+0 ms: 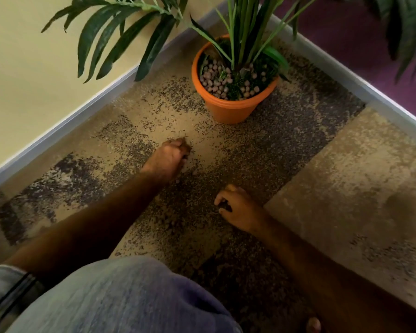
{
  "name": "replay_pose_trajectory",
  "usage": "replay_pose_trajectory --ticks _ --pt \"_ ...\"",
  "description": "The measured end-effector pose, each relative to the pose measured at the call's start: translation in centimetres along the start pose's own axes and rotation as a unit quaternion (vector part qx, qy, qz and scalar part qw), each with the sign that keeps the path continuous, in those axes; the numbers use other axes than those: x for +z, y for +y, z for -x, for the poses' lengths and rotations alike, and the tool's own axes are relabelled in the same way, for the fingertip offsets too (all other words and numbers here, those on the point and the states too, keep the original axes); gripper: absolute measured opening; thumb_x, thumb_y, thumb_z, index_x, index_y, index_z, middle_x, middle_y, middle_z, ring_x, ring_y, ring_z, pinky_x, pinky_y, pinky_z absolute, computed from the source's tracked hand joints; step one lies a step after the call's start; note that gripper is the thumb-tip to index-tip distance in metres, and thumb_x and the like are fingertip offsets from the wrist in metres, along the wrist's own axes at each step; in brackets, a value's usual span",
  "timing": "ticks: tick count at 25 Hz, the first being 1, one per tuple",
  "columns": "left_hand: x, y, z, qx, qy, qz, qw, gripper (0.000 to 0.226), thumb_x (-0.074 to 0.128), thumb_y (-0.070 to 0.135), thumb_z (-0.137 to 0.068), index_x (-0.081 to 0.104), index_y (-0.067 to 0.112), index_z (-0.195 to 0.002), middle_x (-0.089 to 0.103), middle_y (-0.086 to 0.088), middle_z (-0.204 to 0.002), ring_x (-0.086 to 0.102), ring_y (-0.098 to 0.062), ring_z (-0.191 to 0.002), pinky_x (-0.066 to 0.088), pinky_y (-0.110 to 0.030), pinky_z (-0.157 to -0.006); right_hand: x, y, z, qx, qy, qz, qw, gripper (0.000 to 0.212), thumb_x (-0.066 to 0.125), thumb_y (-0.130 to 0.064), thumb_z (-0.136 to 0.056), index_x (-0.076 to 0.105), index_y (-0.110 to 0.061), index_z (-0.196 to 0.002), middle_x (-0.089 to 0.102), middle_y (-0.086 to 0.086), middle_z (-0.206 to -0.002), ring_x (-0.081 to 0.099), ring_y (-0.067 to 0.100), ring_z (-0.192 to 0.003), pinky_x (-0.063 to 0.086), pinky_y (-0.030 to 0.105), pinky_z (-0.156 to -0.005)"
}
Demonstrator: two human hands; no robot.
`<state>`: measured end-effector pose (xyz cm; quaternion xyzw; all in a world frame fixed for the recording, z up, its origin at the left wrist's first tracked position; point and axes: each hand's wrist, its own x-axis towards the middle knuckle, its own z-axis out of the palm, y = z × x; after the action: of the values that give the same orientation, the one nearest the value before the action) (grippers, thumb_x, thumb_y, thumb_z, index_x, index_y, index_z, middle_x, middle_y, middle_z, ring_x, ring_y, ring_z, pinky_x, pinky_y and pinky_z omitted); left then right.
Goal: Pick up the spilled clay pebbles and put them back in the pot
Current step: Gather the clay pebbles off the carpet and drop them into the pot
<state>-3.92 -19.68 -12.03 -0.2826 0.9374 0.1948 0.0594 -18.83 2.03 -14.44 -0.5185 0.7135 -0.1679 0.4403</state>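
An orange pot with a green palm-like plant stands on the carpet near the corner. Pale round clay pebbles fill its left side. My left hand reaches forward, low over the carpet and short of the pot. It is closed in a fist, with brownish lumps that look like pebbles at its fingertips. My right hand rests nearer to me on the carpet, fingers curled with the tips down. What lies under its palm is hidden. Loose pebbles are hard to tell from the speckled carpet.
The carpet is mottled tan and dark. A grey skirting board runs along the yellow wall at left, and another along the purple wall at right. Palm fronds hang over the floor left of the pot. My knee in jeans fills the bottom.
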Motion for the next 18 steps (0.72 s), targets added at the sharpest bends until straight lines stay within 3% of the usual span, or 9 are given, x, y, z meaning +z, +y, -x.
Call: replay_pose_trajectory --ticks 2,5,7,10,12,15,18 --pt "0.3 0.0 0.3 0.004 0.004 -0.008 1.000 0.025 0.053 0.012 -0.103 0.061 0.005 -0.125 0.064 -0.010 -0.116 0.063 -0.017 -0.090 0.050 -0.021 -0.081 0.6 0.3 0.7 -0.016 -0.014 -0.006 1.000 0.015 0.069 -0.020 -0.088 0.064 -0.027 -0.100 0.053 -0.006 -0.114 0.050 0.017 -0.115 0.047 0.039 -0.098" --pt "0.7 0.1 1.1 -0.018 0.026 0.014 0.999 0.024 0.056 0.012 -0.101 0.063 0.009 -0.124 0.065 -0.007 -0.115 0.061 -0.014 -0.092 0.045 -0.018 -0.081 0.9 1.3 1.8 -0.048 -0.041 0.021 0.998 0.020 0.071 -0.028 -0.087 0.061 -0.031 -0.105 0.046 -0.013 -0.109 0.045 0.007 -0.106 0.048 0.035 -0.092" --pt "1.1 -0.2 1.8 -0.016 0.042 0.025 0.999 0.024 0.058 0.011 -0.100 0.065 0.009 -0.123 0.065 -0.007 -0.117 0.061 -0.014 -0.093 0.043 -0.016 -0.082 0.9 1.9 2.2 -0.077 -0.076 0.060 0.992 0.025 0.072 -0.030 -0.086 0.061 -0.031 -0.109 0.046 -0.011 -0.115 0.041 0.004 -0.111 0.045 0.031 -0.091" --pt "1.8 -0.9 2.7 -0.041 0.048 0.061 0.996 0.021 0.063 0.009 -0.096 0.067 0.008 -0.117 0.066 -0.006 -0.114 0.064 -0.015 -0.094 0.042 -0.007 -0.076 1.1 2.0 1.9 -0.108 -0.116 0.086 0.984 0.016 0.071 -0.023 -0.087 0.066 -0.022 -0.102 0.054 0.002 -0.118 0.052 0.019 -0.111 0.048 0.036 -0.089" --pt "2.1 -1.2 2.5 -0.055 0.046 0.077 0.994 0.017 0.063 0.007 -0.095 0.067 0.008 -0.111 0.066 -0.007 -0.113 0.064 -0.018 -0.095 0.046 -0.013 -0.078 1.4 1.9 1.7 -0.131 -0.132 0.096 0.978 0.008 0.069 -0.015 -0.087 0.068 -0.016 -0.095 0.058 0.005 -0.109 0.057 0.023 -0.101 0.048 0.033 -0.082" --pt "1.8 -1.2 2.0 -0.069 0.035 0.092 0.993 0.016 0.060 0.000 -0.094 0.067 0.006 -0.107 0.065 -0.015 -0.115 0.065 -0.031 -0.101 0.055 -0.043 -0.088 1.3 1.6 1.7 -0.118 -0.126 0.067 0.983 0.011 0.067 -0.009 -0.087 0.069 -0.015 -0.096 0.059 0.003 -0.107 0.058 0.023 -0.103 0.046 0.028 -0.083" --pt "1.5 -1.4 1.9 -0.048 0.042 0.075 0.995 0.016 0.061 0.001 -0.093 0.068 0.012 -0.103 0.065 -0.009 -0.113 0.064 -0.023 -0.098 0.054 -0.035 -0.085 1.7 0.4 1.6 -0.084 -0.092 0.032 0.992 0.024 0.067 -0.013 -0.090 0.064 -0.021 -0.112 0.057 0.003 -0.117 0.061 0.018 -0.103 0.053 0.036 -0.088"
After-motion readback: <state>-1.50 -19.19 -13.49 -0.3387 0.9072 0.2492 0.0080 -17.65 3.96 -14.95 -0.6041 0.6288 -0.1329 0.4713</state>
